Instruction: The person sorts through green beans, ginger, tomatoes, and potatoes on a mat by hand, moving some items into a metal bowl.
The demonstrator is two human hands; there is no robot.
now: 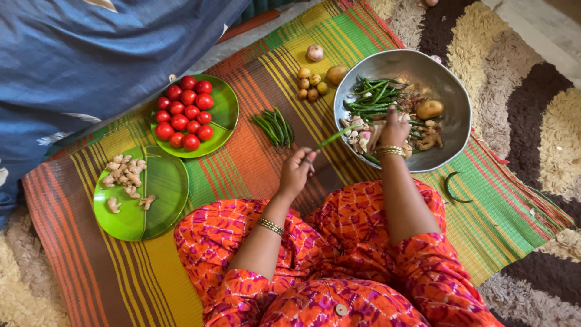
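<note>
The left hand (295, 172) pinches one green bean (331, 138); the right hand (394, 128) reaches into the steel bowl (455, 97), its fingers hidden. Sorting goes best one bean at a time, laid beside the bean pile (274, 127).

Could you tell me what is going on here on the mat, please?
A person sits on a striped mat. The left hand holds a green bean, while the right hand reaches into a metal bowl of mixed vegetables. Tomatoes, ginger and more beans lie alongside.
</note>
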